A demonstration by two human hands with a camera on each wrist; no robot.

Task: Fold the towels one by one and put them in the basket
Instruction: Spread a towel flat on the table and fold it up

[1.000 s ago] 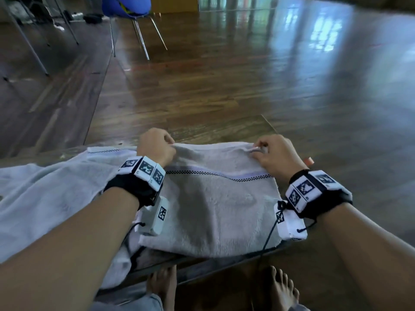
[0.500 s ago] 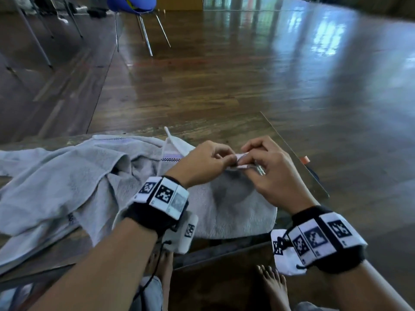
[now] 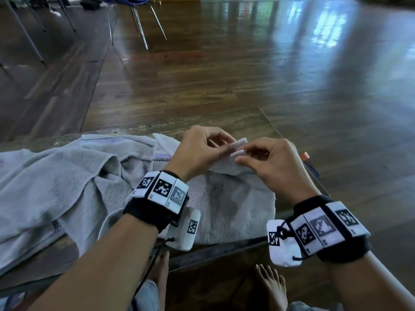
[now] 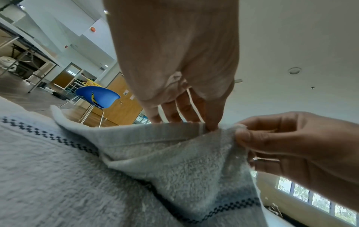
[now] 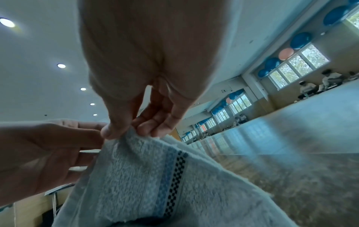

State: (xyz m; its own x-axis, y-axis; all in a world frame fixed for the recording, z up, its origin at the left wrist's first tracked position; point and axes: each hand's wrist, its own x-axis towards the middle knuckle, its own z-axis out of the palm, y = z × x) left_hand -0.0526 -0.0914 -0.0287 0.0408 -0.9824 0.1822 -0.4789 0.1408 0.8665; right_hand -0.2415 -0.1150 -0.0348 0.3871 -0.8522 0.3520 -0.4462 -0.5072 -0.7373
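A pale grey towel with a dark checked stripe lies half folded on the glass table. My left hand and right hand meet above its far edge, each pinching a corner of the towel, and the two white hem corners stick up between the fingers. The left wrist view shows my left fingers gripping the hem of the towel beside the right hand. From the right wrist, thumb and fingers pinch the towel. No basket is in view.
More grey towelling lies rumpled over the table's left half. An orange-tipped item rests at the table's right edge. A blue chair stands on the wooden floor beyond. My bare feet are under the near edge.
My hands lifted the towel's far corners from wide apart and brought them together at the middle. The left corner travelled right, leaving the towel bunched on the left.
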